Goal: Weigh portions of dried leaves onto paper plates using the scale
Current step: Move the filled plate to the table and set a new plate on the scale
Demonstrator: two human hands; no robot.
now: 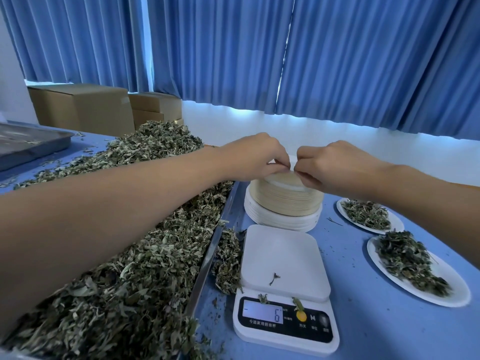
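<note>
Steel first: flat grey steel tray [31, 141] sits at upper left, brown cardboard boxes [83, 105] behind it. Neither matters now.

Left half of frame: loose grey-green dried leaves [130, 255] are heaped in a long metal tray [207, 258] running lower left to centre. A small clump has spilled over its rim, just beside the scale.

Centre, upper: your left hand [257, 157] reaches across the heap, fingertips pinched narrow on the rim of the top plate [292, 162]. That plate lies on the stack of round paper plates [283, 201], cream ones on white ones.

Centre, lower: white square-topped digital scale [284, 261] is just in front of the stack. Its platform is bare except for one leaf scrap. The display shows a 6 with what looks like a minus dash, though I can't be sure of the sign.

Right of centre: your right hand [332, 167] pinches the same top plate's rim, close to the left.

Right edge: two white paper plates [368, 214] [415, 271] already carry leaf portions on the blue table [376, 320].

Step, as I judge it: you're peeling one fresh plate off the stack, and the third portion hasn't started.

Next move likely needs:
- Separate a single plate, since thin plates tend to stick together.
- Set it centred on the platform.
- Zero the reading before adding leaves.
</note>
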